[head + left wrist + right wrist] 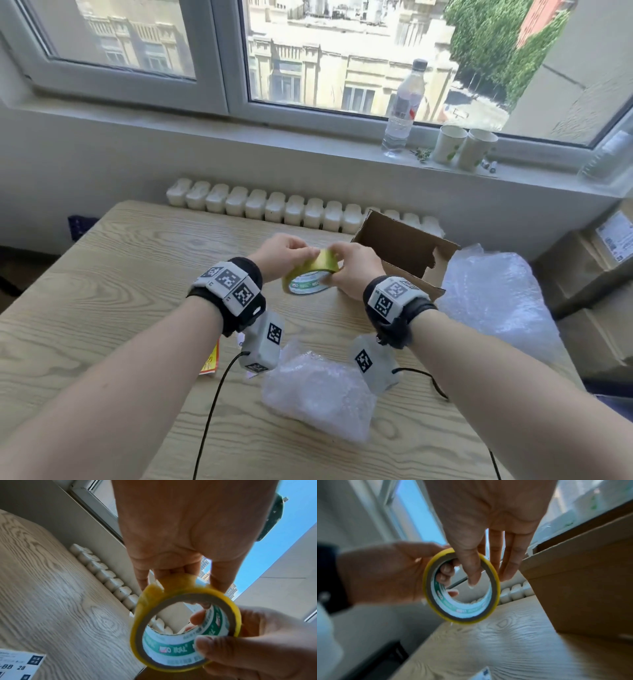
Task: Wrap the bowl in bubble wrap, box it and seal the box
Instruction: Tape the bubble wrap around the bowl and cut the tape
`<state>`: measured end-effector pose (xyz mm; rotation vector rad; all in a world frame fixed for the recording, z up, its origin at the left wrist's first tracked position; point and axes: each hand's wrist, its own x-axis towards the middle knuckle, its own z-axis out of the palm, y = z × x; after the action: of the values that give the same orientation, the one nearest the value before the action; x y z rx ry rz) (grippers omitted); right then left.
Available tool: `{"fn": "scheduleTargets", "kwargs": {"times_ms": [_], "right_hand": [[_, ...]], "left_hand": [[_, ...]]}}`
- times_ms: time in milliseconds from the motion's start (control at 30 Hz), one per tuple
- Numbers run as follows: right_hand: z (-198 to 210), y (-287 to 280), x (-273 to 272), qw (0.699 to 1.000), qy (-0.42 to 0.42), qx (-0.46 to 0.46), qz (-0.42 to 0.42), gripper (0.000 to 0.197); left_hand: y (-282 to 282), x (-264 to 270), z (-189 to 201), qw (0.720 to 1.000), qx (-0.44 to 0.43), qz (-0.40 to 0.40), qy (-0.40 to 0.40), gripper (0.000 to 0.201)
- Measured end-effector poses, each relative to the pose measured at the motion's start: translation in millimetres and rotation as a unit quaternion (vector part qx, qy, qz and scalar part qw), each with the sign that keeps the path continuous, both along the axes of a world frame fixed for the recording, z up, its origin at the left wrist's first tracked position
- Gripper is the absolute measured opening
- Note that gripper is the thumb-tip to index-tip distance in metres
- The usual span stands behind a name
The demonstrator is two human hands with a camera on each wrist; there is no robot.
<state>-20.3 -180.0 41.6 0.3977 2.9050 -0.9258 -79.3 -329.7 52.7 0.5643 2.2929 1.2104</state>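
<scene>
Both hands hold a roll of yellow tape (308, 270) above the wooden table (120, 274). My left hand (284, 253) pinches the roll's top edge (171, 580), where a bit of tape looks lifted. My right hand (356, 270) grips the roll (171, 654) with its thumb on the rim and a finger inside the core; the right wrist view shows the roll (464, 619) blurred. An open cardboard box (404, 246) stands just behind the right hand. A bundle of bubble wrap (318, 394) lies near me on the table; the bowl itself is not visible.
A loose sheet of bubble wrap (496, 294) lies right of the box. A printed label (210, 363) lies under my left wrist. A radiator (274, 205) runs behind the table. A bottle (402, 109) and paper cups (448, 144) stand on the sill. Cartons (609, 267) are stacked at far right.
</scene>
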Motion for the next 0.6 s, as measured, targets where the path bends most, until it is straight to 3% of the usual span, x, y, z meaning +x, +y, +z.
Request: {"fn": "scheduleTargets", "kwargs": {"times_ms": [167, 233, 367, 433, 600], "right_hand": [[17, 13, 9, 0.987, -0.017, -0.154, -0.044, 0.033], [22, 14, 14, 0.984, -0.005, -0.175, -0.041, 0.031], [36, 8, 22, 0.999, 0.035, -0.006, 0.005, 0.031], [43, 10, 24, 0.999, 0.036, 0.015, -0.004, 0.023], [48, 33, 31, 0.974, 0.004, -0.214, -0.068, 0.023]], "left_hand": [[-7, 7, 14, 0.997, 0.066, 0.016, -0.042, 0.033], [-6, 10, 20, 0.996, 0.080, 0.018, -0.043, 0.037], [9, 21, 34, 0.998, 0.055, -0.008, 0.003, 0.024], [16, 24, 38, 0.999, 0.049, -0.013, 0.008, 0.022], [25, 23, 46, 0.992, 0.109, -0.035, -0.051, 0.023]]}}
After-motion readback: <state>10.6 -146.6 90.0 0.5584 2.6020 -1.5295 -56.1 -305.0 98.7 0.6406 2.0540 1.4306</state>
